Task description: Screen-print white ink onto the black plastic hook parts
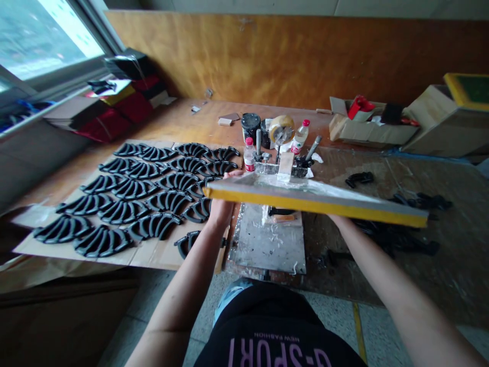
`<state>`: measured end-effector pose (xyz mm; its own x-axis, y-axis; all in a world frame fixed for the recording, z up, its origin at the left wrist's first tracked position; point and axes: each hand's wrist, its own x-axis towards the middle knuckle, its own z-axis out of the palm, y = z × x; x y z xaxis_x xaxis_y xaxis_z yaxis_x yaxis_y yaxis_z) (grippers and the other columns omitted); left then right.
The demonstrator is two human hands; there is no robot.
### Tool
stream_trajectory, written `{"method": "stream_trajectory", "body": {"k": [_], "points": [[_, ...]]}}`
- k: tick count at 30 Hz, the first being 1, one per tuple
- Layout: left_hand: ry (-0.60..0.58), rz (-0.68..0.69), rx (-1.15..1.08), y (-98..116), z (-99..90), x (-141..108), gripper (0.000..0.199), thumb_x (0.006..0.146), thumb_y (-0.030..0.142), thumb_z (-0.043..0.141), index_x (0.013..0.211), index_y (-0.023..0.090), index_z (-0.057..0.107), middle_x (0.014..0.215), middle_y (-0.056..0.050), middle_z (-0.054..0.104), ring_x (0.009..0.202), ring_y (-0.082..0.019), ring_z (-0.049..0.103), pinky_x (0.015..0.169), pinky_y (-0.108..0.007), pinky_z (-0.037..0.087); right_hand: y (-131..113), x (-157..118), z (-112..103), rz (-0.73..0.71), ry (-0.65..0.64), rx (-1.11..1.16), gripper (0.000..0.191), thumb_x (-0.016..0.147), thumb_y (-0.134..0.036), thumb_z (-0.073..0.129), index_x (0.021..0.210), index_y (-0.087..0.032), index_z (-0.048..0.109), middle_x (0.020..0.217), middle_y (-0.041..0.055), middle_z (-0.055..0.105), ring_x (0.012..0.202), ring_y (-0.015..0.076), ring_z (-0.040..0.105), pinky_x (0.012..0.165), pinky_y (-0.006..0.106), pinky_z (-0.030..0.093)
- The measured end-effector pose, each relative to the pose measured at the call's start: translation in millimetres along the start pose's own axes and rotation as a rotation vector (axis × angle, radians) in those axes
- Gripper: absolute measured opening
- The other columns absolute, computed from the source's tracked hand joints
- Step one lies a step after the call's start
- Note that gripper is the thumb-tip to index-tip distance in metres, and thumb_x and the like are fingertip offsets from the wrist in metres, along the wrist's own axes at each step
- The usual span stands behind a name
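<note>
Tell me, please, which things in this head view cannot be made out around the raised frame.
- Right hand: hidden behind the yellow frame; its grip cannot be told.
- Left hand: fingertips only partly visible over the frame's left end.
- Metal plate: far part covered by the frame.
- Bottles: labels too small to read.
- Black parts on the right: dark, blurred, shapes unclear.

The only lettering I can make out is on the person's black shirt (275,331), at the bottom edge of the view. Large pale pink letters there read "G-SPORT", seen upside down, and a smaller line beside them reads "NEW FASHION". The two bottles (249,154) with red caps at the far edge of the workbench (183,122) carry labels, but they are too small to read.
</note>
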<state>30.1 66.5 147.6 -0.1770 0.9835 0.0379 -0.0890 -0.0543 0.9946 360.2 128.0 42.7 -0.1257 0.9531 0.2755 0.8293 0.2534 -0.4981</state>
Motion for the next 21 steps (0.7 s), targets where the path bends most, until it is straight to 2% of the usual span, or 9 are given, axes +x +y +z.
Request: {"method": "stream_trajectory", "body": {"k": [3, 5, 9, 12, 14, 15, 17, 18, 21], "points": [[0.059, -0.025, -0.133, -1, 12.0, 8, 0.048, 0.087, 0.06, 0.049, 0.108, 0.019, 0.061, 0.092, -0.006, 0.067, 0.078, -0.015, 0.065, 0.061, -0.024, 0.052, -12, -30, 34, -0.17, -0.135, -0.013, 0.031, 0.088, -0.036, 0.059, 0.115, -0.022, 0.061, 0.098, 0.0056, 0.067, 0.092, 0.0213, 0.062, 0.083, 0.037, 0.05], [0.083, -0.089, -0.171, -16, 18.7, -6, 0.049, 0.086, 0.06, 0.051, 0.111, 0.019, 0.058, 0.093, -0.006, 0.067, 0.076, -0.015, 0.065, 0.058, -0.023, 0.051, -31, -42, 47, -0.252, -0.175, -0.077, 0.027, 0.084, -0.03, 0.066, 0.109, -0.023, 0.064, 0.1, 0.0068, 0.065, 0.098, 0.0231, 0.059, 0.088, 0.039, 0.048], [-0.15, -0.539, -0.153, -65, 32.1, -60, 0.062, 0.08, 0.068, 0.056, 0.115, 0.017, 0.055, 0.1, -0.012, 0.069, 0.079, -0.02, 0.068, 0.055, -0.027, 0.053, -89, -65, 50, -0.301, -0.082, -0.102, 0.008, 0.089, -0.028, 0.062, 0.091, -0.022, 0.067, 0.086, 0.0064, 0.061, 0.089, 0.0225, 0.055, 0.084, 0.037, 0.046], [-0.112, -0.659, -0.158, -96, 26.8, -92, 0.059, 0.075, 0.068, 0.061, 0.101, 0.016, 0.058, 0.087, -0.009, 0.069, 0.073, -0.02, 0.068, 0.055, -0.028, 0.053, -127, -87, 49, -0.502, -0.114, -0.034, 0.014, 0.092, -0.029, 0.056, 0.099, -0.022, 0.067, 0.087, 0.0059, 0.061, 0.089, 0.0216, 0.054, 0.083, 0.035, 0.046], [-0.006, -0.625, -0.114, -108, 3.2, -99, 0.052, 0.074, 0.064, 0.064, 0.092, 0.015, 0.058, 0.074, -0.005, 0.067, 0.064, -0.018, 0.066, 0.052, -0.025, 0.051, -123, -95, 45, -0.585, -0.19, 0.002, 0.018, 0.093, -0.031, 0.055, 0.106, -0.024, 0.066, 0.091, 0.0047, 0.063, 0.092, 0.0201, 0.055, 0.084, 0.033, 0.045], [0.051, -0.608, -0.066, -111, -16.0, -99, 0.049, 0.075, 0.061, 0.063, 0.09, 0.015, 0.059, 0.07, -0.005, 0.066, 0.062, -0.018, 0.065, 0.051, -0.025, 0.049, -109, -95, 40, -0.549, -0.202, -0.005, 0.019, 0.094, -0.03, 0.055, 0.108, -0.024, 0.066, 0.094, 0.0045, 0.064, 0.093, 0.0196, 0.056, 0.085, 0.032, 0.045], [0.193, -0.585, 0.063, -118, -67.2, -100, 0.045, 0.079, 0.058, 0.055, 0.083, 0.014, 0.06, 0.067, -0.006, 0.067, 0.059, -0.018, 0.064, 0.052, -0.027, 0.05, -61, -90, 23, -0.325, -0.158, -0.106, 0.018, 0.094, -0.025, 0.053, 0.104, -0.023, 0.067, 0.096, 0.0065, 0.065, 0.093, 0.0202, 0.057, 0.083, 0.032, 0.046], [0.303, -0.597, 0.174, -121, -96.8, -101, 0.043, 0.082, 0.055, 0.048, 0.079, 0.014, 0.059, 0.064, -0.007, 0.066, 0.056, -0.019, 0.062, 0.051, -0.028, 0.049, -30, -86, 12, -0.139, -0.107, -0.204, 0.019, 0.094, -0.022, 0.051, 0.101, -0.021, 0.068, 0.096, 0.009, 0.065, 0.091, 0.0218, 0.058, 0.081, 0.034, 0.046], [0.473, -0.681, 0.542, -131, -181.2, -113, 0.044, 0.086, 0.045, 0.03, 0.064, 0.017, 0.055, 0.055, -0.009, 0.061, 0.05, -0.023, 0.059, 0.048, -0.033, 0.047, 57, -76, -20, 0.316, -0.072, -0.542, 0.027, 0.091, -0.031, 0.055, 0.108, -0.013, 0.066, 0.101, 0.021, 0.063, 0.096, 0.0313, 0.058, 0.078, 0.042, 0.047]]}}
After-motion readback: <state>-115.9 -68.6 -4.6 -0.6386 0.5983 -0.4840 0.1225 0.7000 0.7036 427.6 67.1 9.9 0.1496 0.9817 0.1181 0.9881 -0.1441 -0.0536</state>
